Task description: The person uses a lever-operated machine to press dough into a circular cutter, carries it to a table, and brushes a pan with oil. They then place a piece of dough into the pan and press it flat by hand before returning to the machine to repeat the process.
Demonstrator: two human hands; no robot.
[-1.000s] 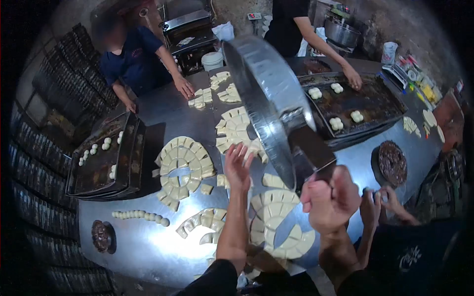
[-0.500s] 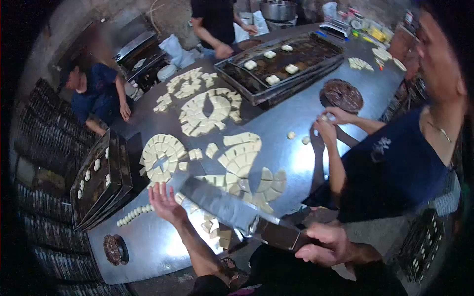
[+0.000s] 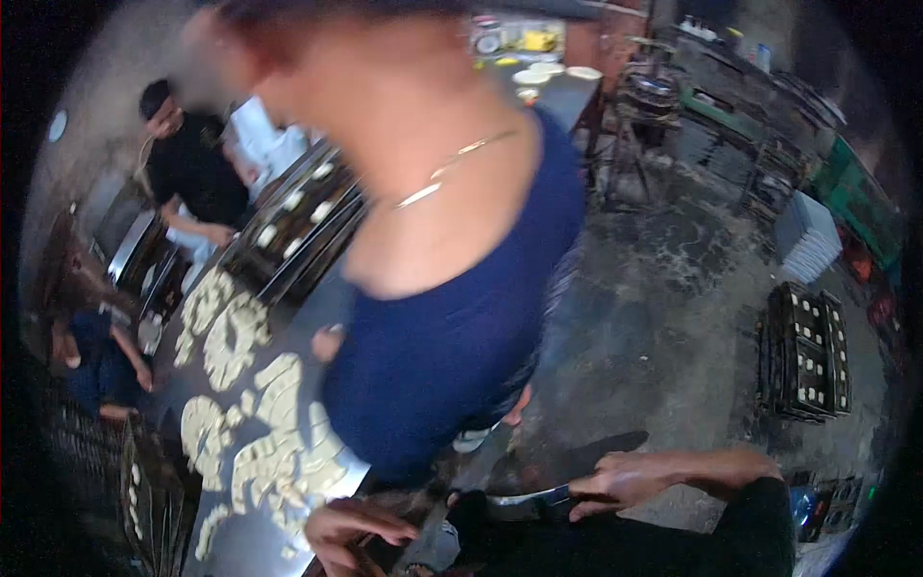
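My right hand (image 3: 615, 485) is closed on the dark handle of a broad knife (image 3: 527, 498), held low in front of my body. Little of the blade shows, seen nearly edge-on. At the bottom, my left hand (image 3: 351, 531) is near the front edge of the metal table (image 3: 236, 553), its fingers stretched out and apart from the knife. Cut pale dough (image 3: 279, 457) lies on the table just beyond and left of it, in curved slabs and loose pieces. More dough (image 3: 231, 337) is spread farther back.
A co-worker in a dark blue top (image 3: 442, 356) fills the middle, close to me. Two other people are at the far left. A black tray with dough pieces (image 3: 312, 216) sits on the table; trays (image 3: 808, 351) stand on the floor (image 3: 654, 365) at right. More trays (image 3: 159, 490) lean at left.
The view has swung right. The table has shifted left, and the co-worker in blue now covers the middle. The knife has moved from over the dough to low before my body.
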